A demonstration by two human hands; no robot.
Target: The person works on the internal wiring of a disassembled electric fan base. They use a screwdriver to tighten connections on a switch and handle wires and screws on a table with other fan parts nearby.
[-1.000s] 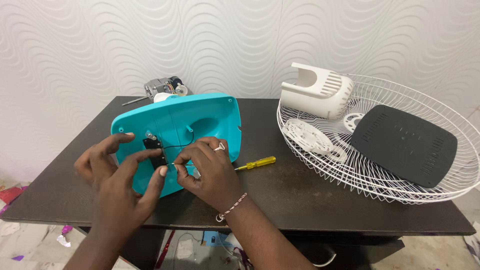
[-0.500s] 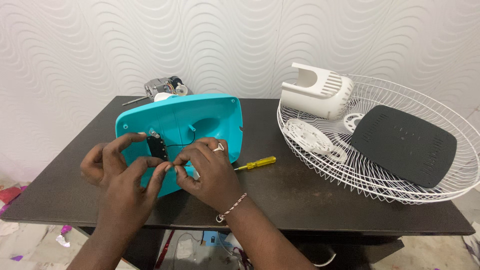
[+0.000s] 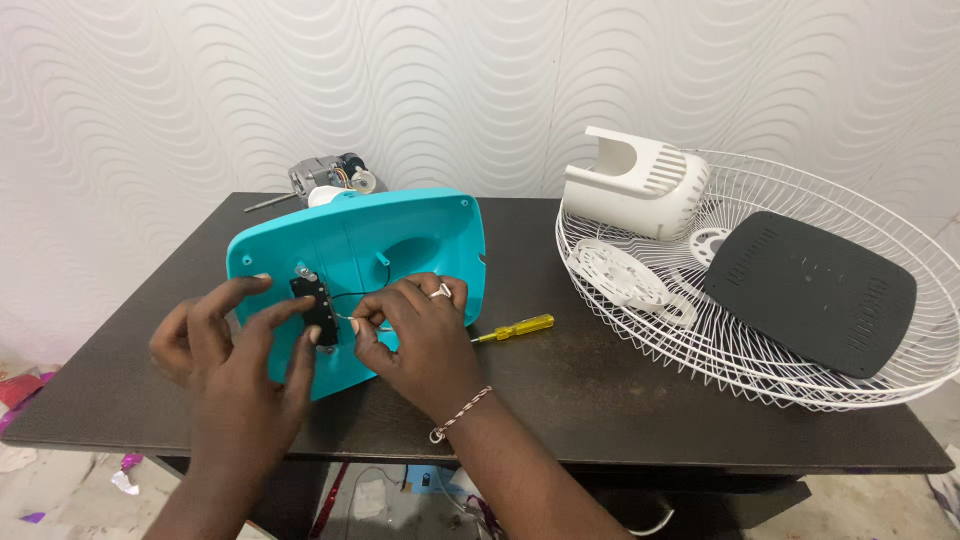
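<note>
Bright, even light from above; soft sheen on the dark surface (image 3: 620,390) right of the grip, faint shadows, sharp focus, slightly bowed edges.

place: home repair corner | shown by: dark table (image 3: 620,400) set against textured wallpaper (image 3: 480,90), fan parts laid out — grille (image 3: 800,370), motor (image 3: 330,178), screwdriver (image 3: 515,328)

No packages, labels, signs or screens showing anywhere: none lying on the dark table, none hanging on the white wavy wall, none sitting among the parts at right.
</note>
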